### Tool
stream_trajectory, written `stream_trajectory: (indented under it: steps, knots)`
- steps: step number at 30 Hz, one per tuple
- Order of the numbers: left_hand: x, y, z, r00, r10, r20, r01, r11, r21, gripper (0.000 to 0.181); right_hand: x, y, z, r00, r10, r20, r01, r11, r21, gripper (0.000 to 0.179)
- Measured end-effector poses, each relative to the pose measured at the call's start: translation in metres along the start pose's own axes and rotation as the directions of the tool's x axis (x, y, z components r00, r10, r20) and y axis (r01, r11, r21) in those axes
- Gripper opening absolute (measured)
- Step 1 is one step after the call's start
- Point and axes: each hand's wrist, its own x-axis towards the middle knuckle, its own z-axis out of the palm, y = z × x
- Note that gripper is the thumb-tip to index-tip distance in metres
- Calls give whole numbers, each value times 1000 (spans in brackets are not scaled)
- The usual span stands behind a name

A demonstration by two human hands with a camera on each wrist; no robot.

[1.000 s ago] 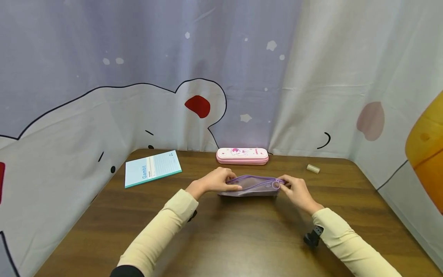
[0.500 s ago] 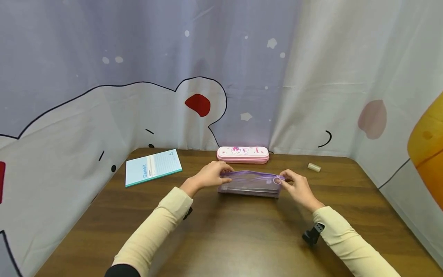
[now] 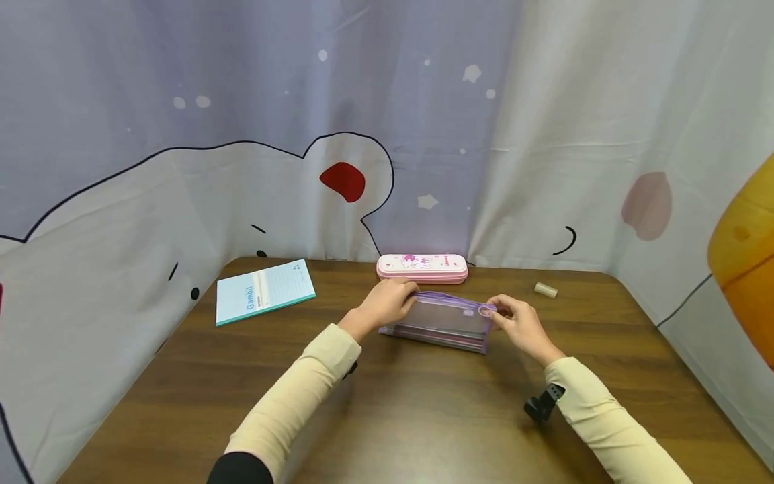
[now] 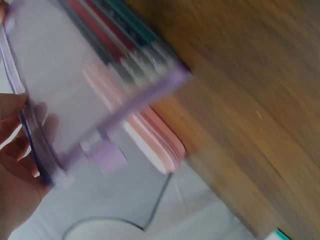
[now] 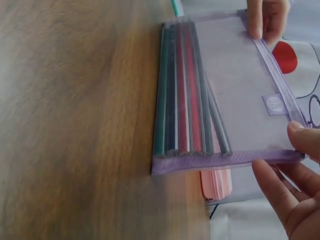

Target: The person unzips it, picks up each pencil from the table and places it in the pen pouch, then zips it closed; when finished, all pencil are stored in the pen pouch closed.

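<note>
A see-through purple mesh zip pouch (image 3: 441, 319) stands upright between my two hands over the wooden table. Several slim sticks like pens or pencils (image 5: 182, 95), dark green, black and red, lie along its bottom inside. Up at the pouch's left end, my left hand (image 3: 385, 304) grips the zipped top edge, thumb on one side and fingers behind. At the opposite top corner my right hand (image 3: 521, 328) pinches the pouch beside the round zip pull (image 3: 485, 310). A small purple label (image 5: 275, 105) shows below the zip.
Behind the pouch lies a pink-and-white pencil case (image 3: 422, 269) against the curtain (image 3: 435, 134). A light blue notebook (image 3: 266, 293) is at the back left of the table (image 3: 423, 417). A small pale cylinder (image 3: 545, 290) lies at the back right.
The pouch's gaping top has drawn together and its front now faces me, showing the sticks inside. My left hand has shifted to the top edge; my right hand keeps its corner.
</note>
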Motion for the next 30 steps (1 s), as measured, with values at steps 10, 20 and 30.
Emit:
stream_trajectory:
  steps: [10, 20, 30]
  knots:
    - [29, 52, 27, 987, 101, -123, -103, 995, -14, 22, 8, -8, 13, 998, 54, -44, -51, 997, 65, 17]
    - [37, 68, 33, 954, 157, -253, -180, 981, -69, 13, 9, -15, 20, 998, 37, -54, -34, 998, 52, 15]
    - [37, 61, 25, 974, -115, -194, 49, 948, -315, 14, 11, -12, 23, 997, -9, -71, 9, 1000, 5, 19]
